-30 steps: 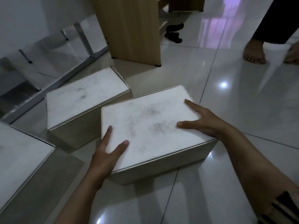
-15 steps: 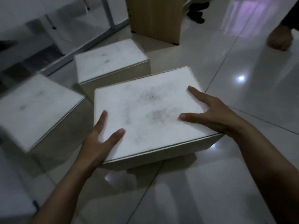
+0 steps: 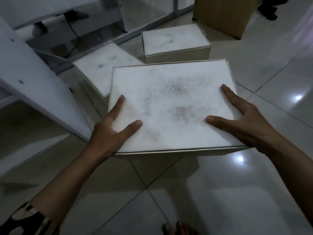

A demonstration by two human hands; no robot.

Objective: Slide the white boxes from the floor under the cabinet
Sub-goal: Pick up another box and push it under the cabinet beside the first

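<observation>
A large white box [image 3: 171,106] with a smudged lid is in the middle of the head view. A shadow on the tiles below its near edge suggests it is raised off the floor. My left hand [image 3: 111,131] grips its near left corner, thumb and forefinger spread on the lid. My right hand [image 3: 242,121] grips the near right side the same way. A second white box [image 3: 108,68] lies just behind it to the left, partly hidden. A third white box [image 3: 174,41] stands further back. The white cabinet [image 3: 33,78] slants across the left, with dark space beneath it.
A wooden cabinet side [image 3: 221,12] stands at the back right, with dark items [image 3: 271,9] on the floor beyond it. A metal floor rail [image 3: 152,26] runs behind the boxes. My toes [image 3: 177,228] show at the bottom edge. Glossy tiles spread right.
The view has swung left and the held box has turned square to me, nearer the white cabinet. Both hands keep their grip. The other person's feet have left the view.
</observation>
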